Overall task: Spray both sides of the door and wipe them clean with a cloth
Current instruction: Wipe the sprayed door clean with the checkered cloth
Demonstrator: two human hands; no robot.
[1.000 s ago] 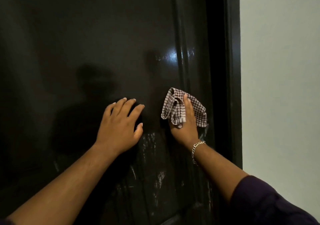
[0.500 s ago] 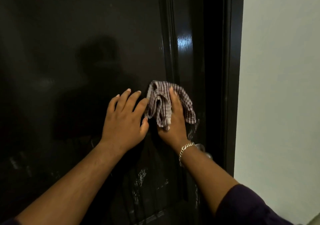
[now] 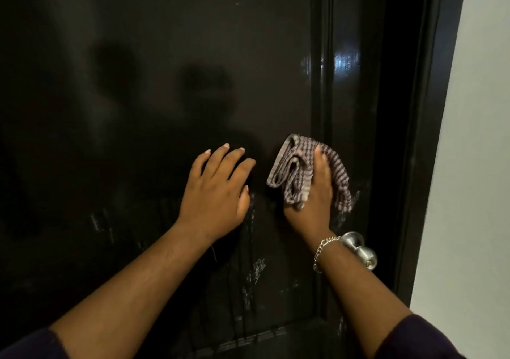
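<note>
A glossy black door (image 3: 154, 88) fills most of the head view, with wet streaks and drips below my hands. My left hand (image 3: 218, 190) lies flat on the door panel, fingers straight and spread. Just to its right, my right hand (image 3: 314, 201) holds a crumpled brown-and-white checked cloth (image 3: 295, 171) against the door beside the raised panel moulding; the cloth wraps over the fingers, which it mostly hides. No spray bottle is in view.
A silver round door knob (image 3: 361, 248) sticks out just behind my right wrist, which wears a chain bracelet. The black door frame (image 3: 422, 137) runs down the right side, and a pale wall (image 3: 474, 165) lies beyond it.
My right hand slid the cloth left toward my left hand, then back right and apart from it. The left hand stayed flat on the door. The door knob has come into view.
</note>
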